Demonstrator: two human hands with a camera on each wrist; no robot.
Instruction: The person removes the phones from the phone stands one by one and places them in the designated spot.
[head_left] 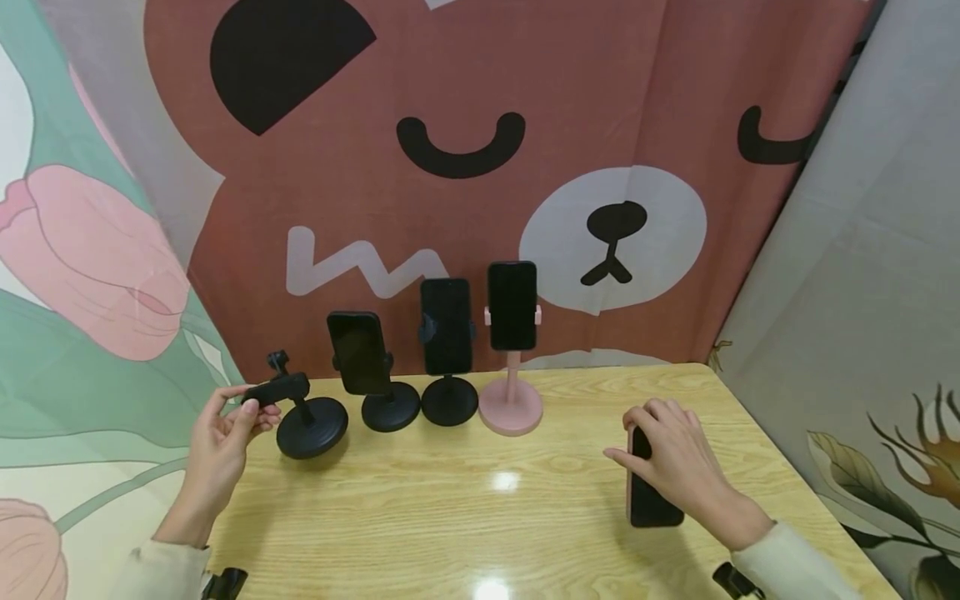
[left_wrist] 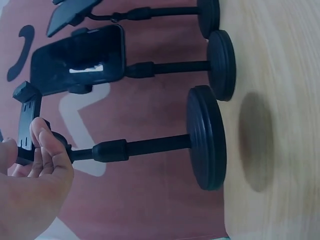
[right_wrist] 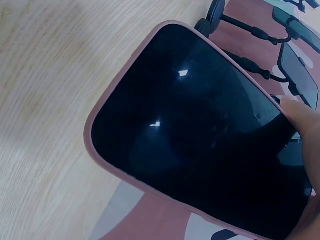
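Table [head_left: 420,525]: yellowish wood-grain top, glossy; standing directly on it toward far edge, side by side, left black phone stand [head_left: 390,410], middle black phone stand [head_left: 450,404], pink phone stand [head_left: 512,412].

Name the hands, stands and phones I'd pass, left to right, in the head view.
Left hand gripping bare black stand, first phone on black stand, second phone on another black stand, third phone on pink stand, right hand gripping fourth phone.

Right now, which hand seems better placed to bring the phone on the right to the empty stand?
Probably the right hand: it holds the phone, while the left hand is busy gripping the empty stand.
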